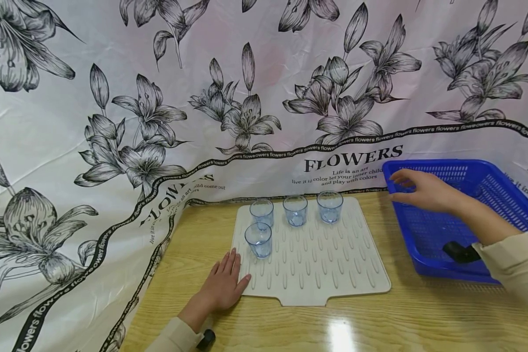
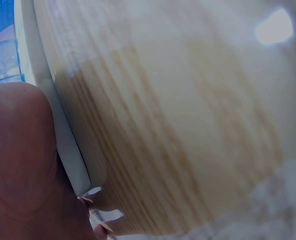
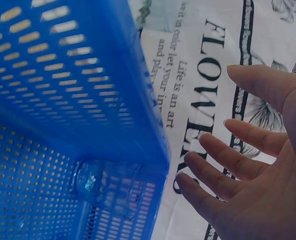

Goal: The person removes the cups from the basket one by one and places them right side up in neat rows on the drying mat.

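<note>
Several clear blue glasses stand upright on the white draining board (image 1: 308, 274): a back row of a left glass (image 1: 262, 215), a middle glass (image 1: 296, 211) and a right glass (image 1: 330, 208), plus a front glass (image 1: 258, 240) before the left one. My left hand (image 1: 223, 283) lies flat with fingers extended at the board's left edge. My right hand (image 1: 427, 190) hovers over the left rim of the blue basket (image 1: 405, 234), fingers apart and holding nothing. In the right wrist view another clear glass (image 3: 107, 185) lies inside the basket, against its wall.
The wood-grain table (image 1: 193, 230) carries the board and basket. A white curtain with printed flowers (image 1: 246, 122) hangs behind and down the left side, meeting the table just behind the board. The basket's perforated walls rise right of the board.
</note>
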Demonstrator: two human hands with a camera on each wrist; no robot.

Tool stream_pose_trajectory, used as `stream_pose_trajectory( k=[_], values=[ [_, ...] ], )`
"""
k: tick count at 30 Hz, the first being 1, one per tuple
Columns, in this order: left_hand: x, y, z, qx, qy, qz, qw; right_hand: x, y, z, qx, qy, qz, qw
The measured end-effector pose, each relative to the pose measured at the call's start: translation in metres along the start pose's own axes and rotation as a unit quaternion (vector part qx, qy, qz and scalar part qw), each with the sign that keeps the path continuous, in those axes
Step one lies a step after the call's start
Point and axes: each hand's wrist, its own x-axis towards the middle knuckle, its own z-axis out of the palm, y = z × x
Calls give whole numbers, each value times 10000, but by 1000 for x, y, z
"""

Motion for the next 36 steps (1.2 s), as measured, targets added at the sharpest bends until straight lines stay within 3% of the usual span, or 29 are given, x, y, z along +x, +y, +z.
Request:
stream_pose_trajectory(
  k=[19, 36],
  values=[
    [-3, 2, -3, -103, -28, -22, 9999, 10, 46, -4, -79, 64, 285, 9995],
    [-3, 3, -5, -179, -77, -29, 9998, 27, 72, 1, 205, 59, 1044, 9943]
  ],
)
